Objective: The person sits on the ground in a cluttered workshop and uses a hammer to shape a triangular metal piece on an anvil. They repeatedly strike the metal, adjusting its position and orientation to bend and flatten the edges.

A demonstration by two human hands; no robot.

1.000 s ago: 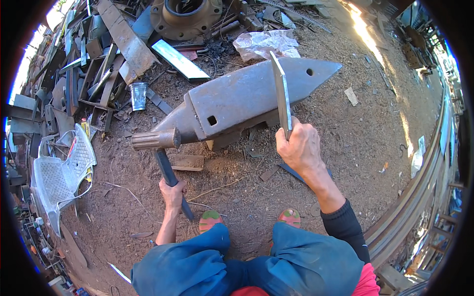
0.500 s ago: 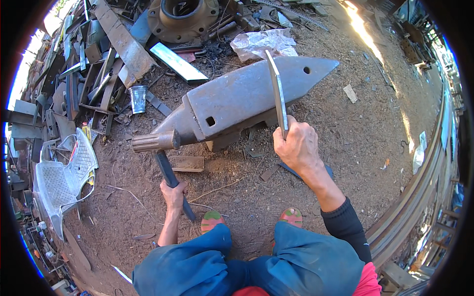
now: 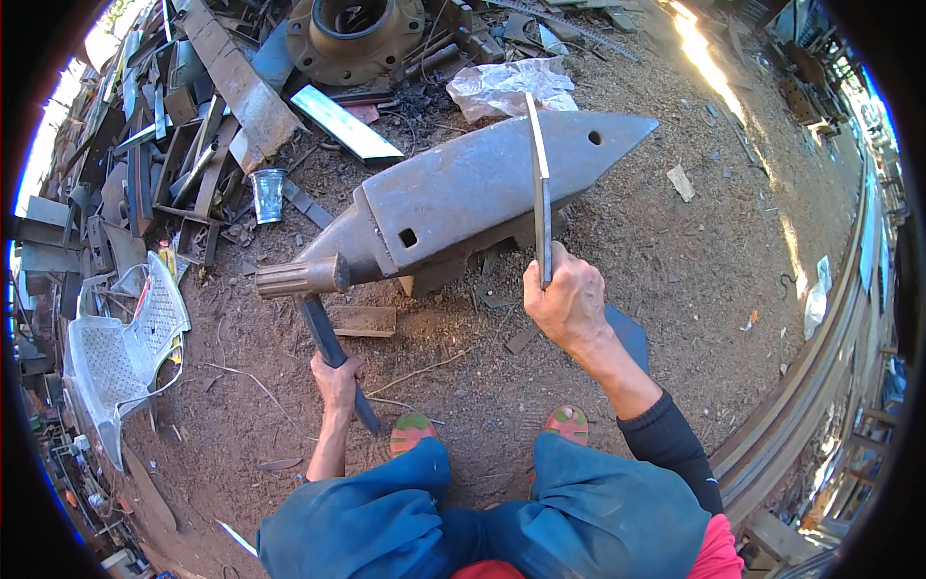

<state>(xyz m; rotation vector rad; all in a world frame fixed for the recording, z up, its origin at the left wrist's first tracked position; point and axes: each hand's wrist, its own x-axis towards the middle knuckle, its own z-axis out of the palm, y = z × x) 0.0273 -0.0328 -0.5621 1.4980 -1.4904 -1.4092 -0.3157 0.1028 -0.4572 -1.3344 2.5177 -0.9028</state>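
Observation:
A grey steel anvil (image 3: 453, 188) lies across the middle, its pointed horn to the right and a square hole near its left part. My left hand (image 3: 336, 382) is closed round the dark handle of a hammer (image 3: 302, 277), whose ribbed metal head sits by the anvil's left end. In my right hand (image 3: 567, 297) is the near end of a long flat metal bar (image 3: 541, 193), seen nearly edge-on. The bar reaches over the anvil's face toward the far side; whether it touches the face I cannot tell.
Scrap metal (image 3: 145, 164) is heaped at the left, with a flanged hub (image 3: 301, 43) beyond. Nearer are a clear cup (image 3: 268, 196) and a broken white plastic chair (image 3: 106, 352). Crumpled plastic (image 3: 502, 85) lies behind the anvil. Long beams (image 3: 815, 386) run along the right.
My right hand has shifted slightly left and nearer to me, and the bar has turned to stand straighter away from me. My left hand and the hammer have barely moved.

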